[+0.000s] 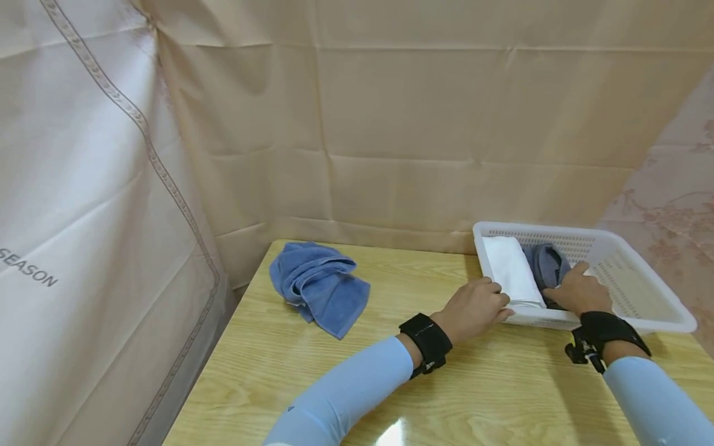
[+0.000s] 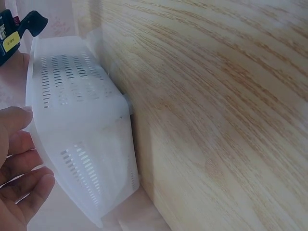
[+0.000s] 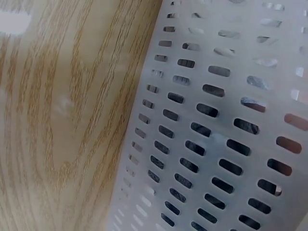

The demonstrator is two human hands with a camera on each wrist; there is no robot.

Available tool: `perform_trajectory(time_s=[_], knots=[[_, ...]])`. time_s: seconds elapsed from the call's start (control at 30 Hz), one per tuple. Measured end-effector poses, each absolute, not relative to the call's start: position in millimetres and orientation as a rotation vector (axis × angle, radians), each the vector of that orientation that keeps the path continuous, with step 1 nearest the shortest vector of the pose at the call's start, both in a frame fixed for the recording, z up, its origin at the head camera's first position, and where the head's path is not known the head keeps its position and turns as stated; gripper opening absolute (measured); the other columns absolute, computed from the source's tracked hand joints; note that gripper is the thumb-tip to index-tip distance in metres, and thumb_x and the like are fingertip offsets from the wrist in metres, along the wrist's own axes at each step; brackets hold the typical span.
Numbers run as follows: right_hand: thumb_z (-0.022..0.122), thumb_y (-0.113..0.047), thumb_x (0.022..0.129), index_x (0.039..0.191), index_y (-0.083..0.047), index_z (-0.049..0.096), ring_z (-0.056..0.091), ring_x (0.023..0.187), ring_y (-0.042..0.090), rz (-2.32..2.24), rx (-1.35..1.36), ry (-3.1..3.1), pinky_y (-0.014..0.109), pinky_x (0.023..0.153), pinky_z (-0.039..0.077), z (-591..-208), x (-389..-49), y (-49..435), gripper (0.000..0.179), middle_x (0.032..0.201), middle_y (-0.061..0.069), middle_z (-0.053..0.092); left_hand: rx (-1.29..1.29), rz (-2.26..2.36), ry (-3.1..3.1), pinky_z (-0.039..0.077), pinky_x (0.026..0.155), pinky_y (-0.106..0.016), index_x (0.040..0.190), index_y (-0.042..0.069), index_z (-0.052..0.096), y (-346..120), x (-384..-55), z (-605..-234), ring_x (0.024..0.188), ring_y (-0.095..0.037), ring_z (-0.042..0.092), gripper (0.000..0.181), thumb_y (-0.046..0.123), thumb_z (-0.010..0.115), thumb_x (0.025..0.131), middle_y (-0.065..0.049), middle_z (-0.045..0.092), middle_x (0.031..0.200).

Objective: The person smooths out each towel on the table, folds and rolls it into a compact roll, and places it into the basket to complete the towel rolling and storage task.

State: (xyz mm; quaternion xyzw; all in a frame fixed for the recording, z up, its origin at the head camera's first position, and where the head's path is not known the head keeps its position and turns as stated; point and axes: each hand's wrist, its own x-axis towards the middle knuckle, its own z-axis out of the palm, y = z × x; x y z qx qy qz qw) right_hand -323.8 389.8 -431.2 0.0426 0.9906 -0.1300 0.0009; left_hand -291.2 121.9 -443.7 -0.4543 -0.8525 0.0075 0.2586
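A white plastic basket (image 1: 658, 297) with slotted walls stands at the table's right side. My left hand (image 1: 474, 308) holds its near left corner, thumb and bent fingers at the rim; the left wrist view shows these fingers (image 2: 36, 187) beside the rim. Inside the basket, my right hand (image 1: 586, 292) grips a dark grey towel (image 1: 546, 263), which lies folded against a white folded towel (image 1: 510, 269) at the left end. My right fingertips are hidden in the head view. Through the slots in the right wrist view, dark cloth (image 3: 238, 147) shows.
A crumpled blue towel (image 1: 320, 282) lies at the far left of the wooden table (image 1: 262, 378). Beige cloth (image 1: 390, 124) hangs behind the table, and a pale curtain (image 1: 95, 204) hangs on the left. The basket's right half shows its bare slotted floor.
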Motion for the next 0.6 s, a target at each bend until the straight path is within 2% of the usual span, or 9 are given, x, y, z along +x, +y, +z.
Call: perform_trajectory(time_s=[0.17,0.4,0.6], knots=[[0.071,-0.033,0.088,0.127,0.035,0.01,0.058,0.082,0.064,-0.414,0.097,3.063,0.064,0.067,0.05,-427.8,-324.9,388.2,0.099,0.092,0.054,0.049,-1.23,0.012,-2.307,0.044,0.079,-0.016,0.092,0.025,0.076,122.9,-292.6,-444.6,0.082,-0.003,0.056,0.029,0.041,0.057,0.106,0.012,0.064,0.087],[0.067,-0.032,0.089,0.133,0.031,0.011,0.056,0.09,0.066,-0.379,0.109,2.983,0.065,0.07,0.051,-428.3,-327.5,387.8,0.095,0.103,0.055,0.048,-1.242,0.002,-2.296,0.044,0.081,-0.015,0.092,0.025,0.076,124.4,-294.7,-448.3,0.083,-0.003,0.057,0.029,0.041,0.056,0.106,0.012,0.064,0.088],[0.063,-0.037,0.093,0.139,0.028,0.01,0.057,0.095,0.065,-0.338,0.016,2.914,0.063,0.073,0.051,-432.9,-339.3,390.6,0.096,0.107,0.053,0.05,-1.248,-0.015,-2.3,0.043,0.083,-0.016,0.095,0.024,0.077,121.6,-295.4,-447.2,0.086,-0.003,0.057,0.029,0.04,0.057,0.107,0.012,0.067,0.092]])
